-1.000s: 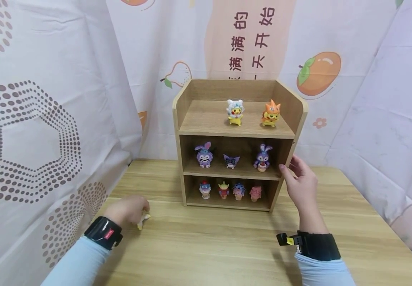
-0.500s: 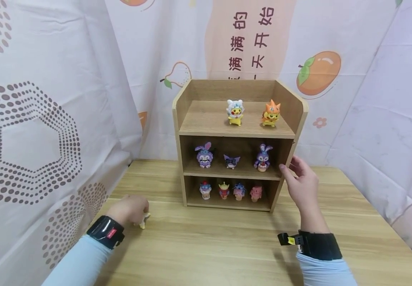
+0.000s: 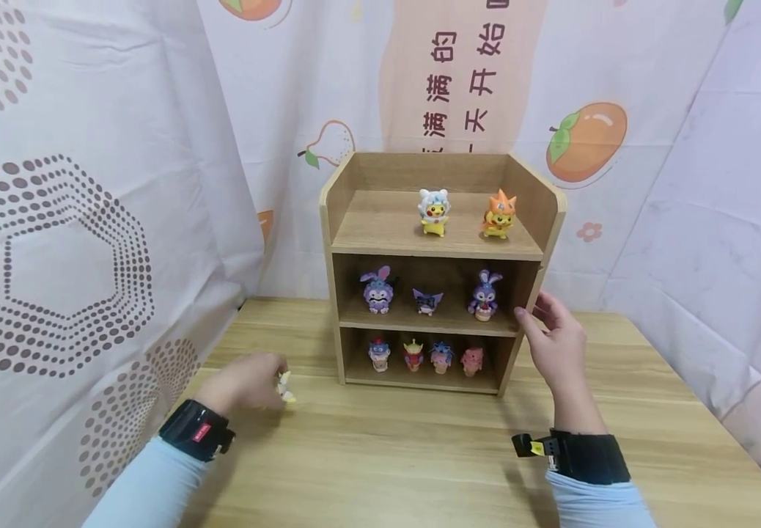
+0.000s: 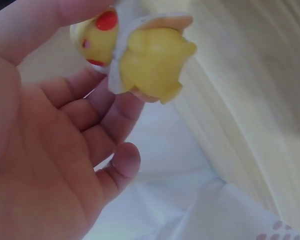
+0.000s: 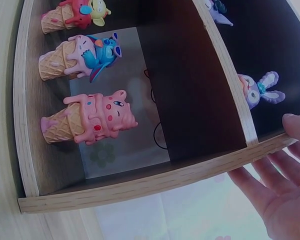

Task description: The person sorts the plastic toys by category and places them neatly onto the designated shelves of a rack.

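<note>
My left hand point(image 3: 243, 383) is over the left part of the table, pinching a small yellow Pikachu figurine point(image 4: 152, 62) with a white hood or cape. In the left wrist view the figurine lies sideways between thumb and fingers, and its head is partly covered. At the right side of a wooden shelf point(image 3: 429, 249), my right hand point(image 3: 557, 345) grips the edge of the side panel, thumb in front and fingers behind. A white-hooded Pikachu figurine point(image 3: 433, 213) and an orange-hooded one point(image 3: 499, 215) stand on the top shelf.
The middle shelf holds three purple figurines, including a rabbit point(image 3: 483, 296) at the right. Several cone-shaped figurines stand on the bottom shelf, among them a pink one point(image 5: 102, 117). Behind the wooden table point(image 3: 380, 455) hangs a printed curtain point(image 3: 288, 66).
My left hand has shifted slightly right with the figurine, which now shows more beyond the fingers. The right hand stays on the shelf's side. The head view has tilted up slightly.
</note>
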`<state>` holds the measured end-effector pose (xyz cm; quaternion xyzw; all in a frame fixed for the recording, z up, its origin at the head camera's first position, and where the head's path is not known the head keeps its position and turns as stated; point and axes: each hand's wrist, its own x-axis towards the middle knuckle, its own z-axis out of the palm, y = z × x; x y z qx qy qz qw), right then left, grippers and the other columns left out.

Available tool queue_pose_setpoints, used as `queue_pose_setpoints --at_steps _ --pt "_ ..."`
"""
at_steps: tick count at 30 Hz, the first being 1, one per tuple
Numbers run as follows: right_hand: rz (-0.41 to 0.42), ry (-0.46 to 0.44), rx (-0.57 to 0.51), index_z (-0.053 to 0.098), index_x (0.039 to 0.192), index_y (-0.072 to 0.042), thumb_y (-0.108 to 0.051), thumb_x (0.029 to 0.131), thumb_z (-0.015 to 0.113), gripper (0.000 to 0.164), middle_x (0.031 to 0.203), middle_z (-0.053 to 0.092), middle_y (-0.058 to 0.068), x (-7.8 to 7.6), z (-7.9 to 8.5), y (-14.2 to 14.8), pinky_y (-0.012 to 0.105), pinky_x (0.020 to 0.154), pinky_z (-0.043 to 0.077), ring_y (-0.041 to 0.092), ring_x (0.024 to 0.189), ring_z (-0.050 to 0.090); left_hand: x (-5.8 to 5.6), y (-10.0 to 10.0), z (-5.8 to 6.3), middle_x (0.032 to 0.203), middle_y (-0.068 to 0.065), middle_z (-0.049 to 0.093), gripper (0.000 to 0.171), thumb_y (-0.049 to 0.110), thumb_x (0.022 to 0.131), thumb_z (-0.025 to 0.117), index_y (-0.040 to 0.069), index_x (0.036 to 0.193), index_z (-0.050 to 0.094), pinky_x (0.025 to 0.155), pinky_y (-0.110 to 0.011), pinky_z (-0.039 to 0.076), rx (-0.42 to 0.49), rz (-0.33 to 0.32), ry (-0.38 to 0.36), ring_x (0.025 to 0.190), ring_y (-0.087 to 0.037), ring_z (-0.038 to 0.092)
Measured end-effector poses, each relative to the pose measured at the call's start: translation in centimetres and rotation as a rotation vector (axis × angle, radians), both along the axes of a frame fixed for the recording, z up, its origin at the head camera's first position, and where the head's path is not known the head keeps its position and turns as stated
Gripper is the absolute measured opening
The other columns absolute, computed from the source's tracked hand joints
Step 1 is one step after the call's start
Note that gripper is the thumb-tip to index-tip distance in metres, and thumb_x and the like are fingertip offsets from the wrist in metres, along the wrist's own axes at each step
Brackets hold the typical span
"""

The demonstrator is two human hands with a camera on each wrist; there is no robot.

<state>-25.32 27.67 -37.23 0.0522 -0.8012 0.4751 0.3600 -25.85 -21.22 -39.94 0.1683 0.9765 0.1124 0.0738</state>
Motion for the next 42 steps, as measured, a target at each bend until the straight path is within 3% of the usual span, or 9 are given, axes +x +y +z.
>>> queue_pose_setpoints --at_steps 7,11,20,25,31,37,42 --pt "-0.017 0.004 0.028 0.059 0.13 -0.017 -0.03 0.09 0.067 0.042 0.12 0.063 0.003 -0.3 -0.6 0.2 0.014 0.076 0.049 0.014 0.105 0.058 -0.3 1.3 1.2 0.07 0.004 0.053 0.027 0.017 0.064 0.072 0.016 0.085 0.056 0.055 -0.032 0.047 0.144 -0.123 0.107 0.061 -0.012 0.049" --pt "-0.026 0.002 0.028 0.06 0.129 -0.016 -0.031 0.09 0.067 0.042 0.119 0.064 0.002 -0.2 -0.6 0.2 0.012 0.074 0.049 0.013 0.105 0.058 -0.3 2.4 2.1 0.066 0.006 0.051 0.026 0.022 0.068 0.076 0.017 0.08 0.054 0.05 -0.029 0.045 0.226 -0.171 0.182 0.056 -0.01 0.047" --pt "-0.04 -0.015 0.034 0.059 0.13 -0.016 -0.032 0.09 0.067 0.043 0.119 0.064 0.001 -0.1 -0.5 0.1 0.016 0.076 0.05 0.012 0.105 0.058 0.5 4.9 3.9 0.077 0.005 0.058 0.046 0.028 0.073 0.079 0.008 0.11 0.059 0.056 -0.029 0.05 0.42 -0.128 0.301 0.065 -0.01 0.053" --pt "-0.04 -0.024 0.032 0.058 0.131 -0.016 -0.031 0.091 0.066 0.043 0.12 0.063 0.004 0.0 -0.4 0.1 0.019 0.078 0.051 0.015 0.106 0.058 1.3 6.1 5.0 0.081 0.003 0.057 0.047 0.032 0.074 0.081 0.01 0.11 0.06 0.059 -0.031 0.048 0.493 -0.084 0.383 0.072 -0.015 0.053" --pt "-0.031 -0.015 0.022 0.058 0.13 -0.016 -0.029 0.091 0.067 0.043 0.12 0.063 0.006 0.0 -0.5 0.1 0.013 0.075 0.049 0.017 0.106 0.058 2.3 7.6 7.0 0.079 0.003 0.056 0.047 0.039 0.074 0.081 0.011 0.106 0.06 0.056 -0.032 0.047 0.565 -0.062 0.476 0.069 -0.015 0.052" --pt "-0.029 -0.006 0.024 0.059 0.13 -0.016 -0.03 0.091 0.067 0.043 0.12 0.063 0.004 0.0 -0.4 0.2 0.013 0.075 0.049 0.015 0.106 0.058 2.7 9.0 9.0 0.076 0.003 0.056 0.044 0.035 0.07 0.084 0.012 0.099 0.06 0.055 -0.03 0.048 0.661 -0.083 0.608 0.067 -0.013 0.054" --pt "-0.031 -0.011 0.026 0.058 0.131 -0.017 -0.031 0.09 0.067 0.044 0.12 0.063 0.002 0.1 -0.5 0.2 0.012 0.075 0.048 0.012 0.106 0.058 3.0 9.9 10.4 0.076 0.003 0.059 0.05 0.033 0.069 0.086 0.01 0.103 0.058 0.056 -0.029 0.051 0.734 -0.109 0.682 0.066 -0.009 0.056"
